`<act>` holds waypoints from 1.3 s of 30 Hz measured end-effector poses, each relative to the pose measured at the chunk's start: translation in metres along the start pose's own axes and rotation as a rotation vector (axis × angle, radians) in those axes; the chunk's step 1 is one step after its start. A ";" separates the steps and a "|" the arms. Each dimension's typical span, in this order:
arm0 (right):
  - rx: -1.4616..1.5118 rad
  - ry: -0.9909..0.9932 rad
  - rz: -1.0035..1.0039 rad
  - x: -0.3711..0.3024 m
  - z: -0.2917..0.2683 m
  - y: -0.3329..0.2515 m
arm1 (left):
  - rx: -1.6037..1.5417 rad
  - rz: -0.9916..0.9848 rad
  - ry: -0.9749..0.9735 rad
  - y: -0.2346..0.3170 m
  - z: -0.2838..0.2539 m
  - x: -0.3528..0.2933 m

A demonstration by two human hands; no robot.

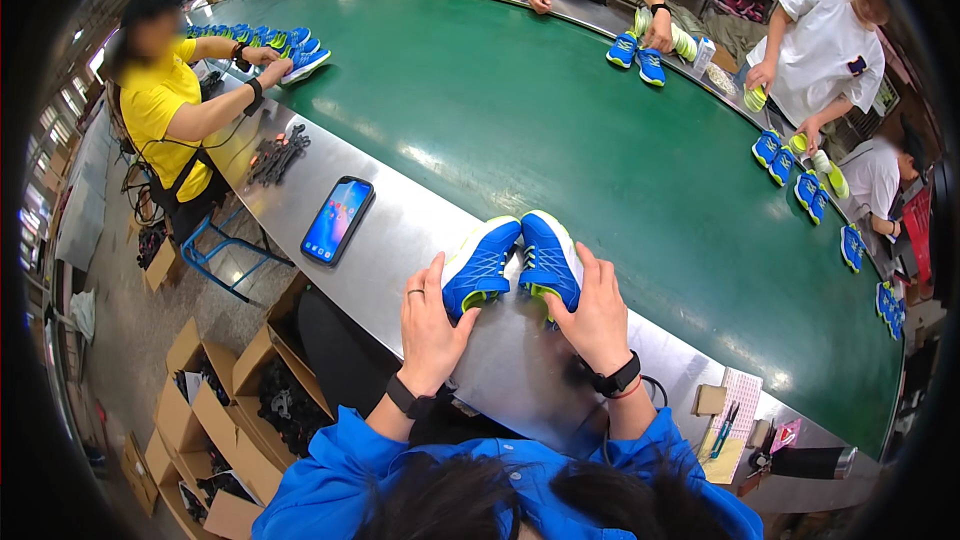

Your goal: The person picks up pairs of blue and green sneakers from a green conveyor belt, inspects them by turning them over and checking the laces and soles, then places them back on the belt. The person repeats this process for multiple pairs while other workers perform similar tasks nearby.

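Observation:
A pair of blue sneakers with white soles and lime-green linings stands in front of me, toes pointing away and nearly touching. My left hand grips the left sneaker by its heel and outer side, thumb near the opening. On the other side, my right hand holds the right sneaker the same way, its thumb at the collar. The heels are over the metal ledge, and the toes reach the edge of the green belt. My palms hide the outer heels.
Left on the ledge lie a phone and dark small parts. Snips rest on paper at right. Cartons stand on the floor. A yellow-shirted person handles a sneaker; people work opposite, beside more blue sneakers.

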State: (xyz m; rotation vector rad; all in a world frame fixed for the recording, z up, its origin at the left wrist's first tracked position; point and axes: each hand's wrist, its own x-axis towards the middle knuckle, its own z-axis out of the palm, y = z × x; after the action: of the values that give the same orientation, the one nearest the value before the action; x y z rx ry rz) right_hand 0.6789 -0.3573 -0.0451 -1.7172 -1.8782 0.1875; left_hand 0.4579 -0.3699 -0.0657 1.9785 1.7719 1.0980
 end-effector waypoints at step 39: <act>0.805 -0.144 0.268 0.010 -0.033 0.021 | 0.286 0.336 -0.252 0.055 0.023 0.015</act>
State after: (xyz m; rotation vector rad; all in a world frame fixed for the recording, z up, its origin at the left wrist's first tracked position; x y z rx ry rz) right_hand 0.7133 -0.3534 -0.0242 -1.3758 -1.3538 1.0389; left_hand 0.5133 -0.3613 -0.0402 2.5277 1.5722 0.6636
